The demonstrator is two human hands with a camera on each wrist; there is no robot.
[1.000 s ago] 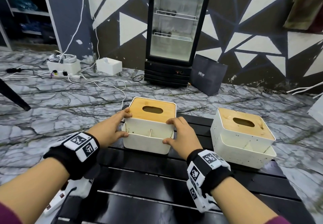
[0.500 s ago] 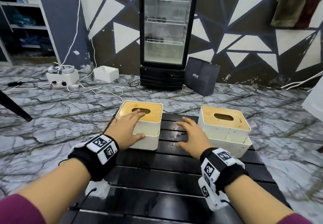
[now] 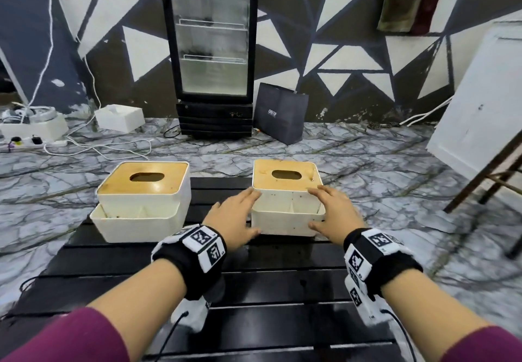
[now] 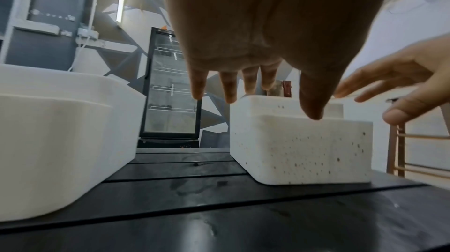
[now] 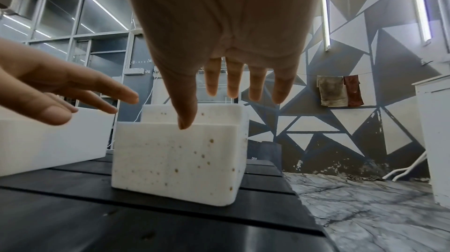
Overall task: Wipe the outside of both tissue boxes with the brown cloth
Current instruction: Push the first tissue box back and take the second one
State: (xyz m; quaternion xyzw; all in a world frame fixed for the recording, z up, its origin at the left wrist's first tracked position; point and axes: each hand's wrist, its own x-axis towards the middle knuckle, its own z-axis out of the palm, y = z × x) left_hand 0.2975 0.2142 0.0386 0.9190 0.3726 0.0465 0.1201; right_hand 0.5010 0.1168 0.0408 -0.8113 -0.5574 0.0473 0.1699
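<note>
Both hands shifted onto right tissue box (image 3: 286, 214); left hand (image 3: 233, 216), right hand (image 3: 334, 216) spread, flanking it

A commercial-looking interior, perhaps a café or shop space not in service: an empty glass-door display fridge (image 3: 213, 48) against a wall painted in grey, white and brown triangles, glass partitions (image 5: 73, 25) behind, marble-pattern flooring (image 3: 367, 169) — with a power strip (image 3: 31, 141), loose cables and a dark paper bag (image 3: 281, 117) on it.
</note>
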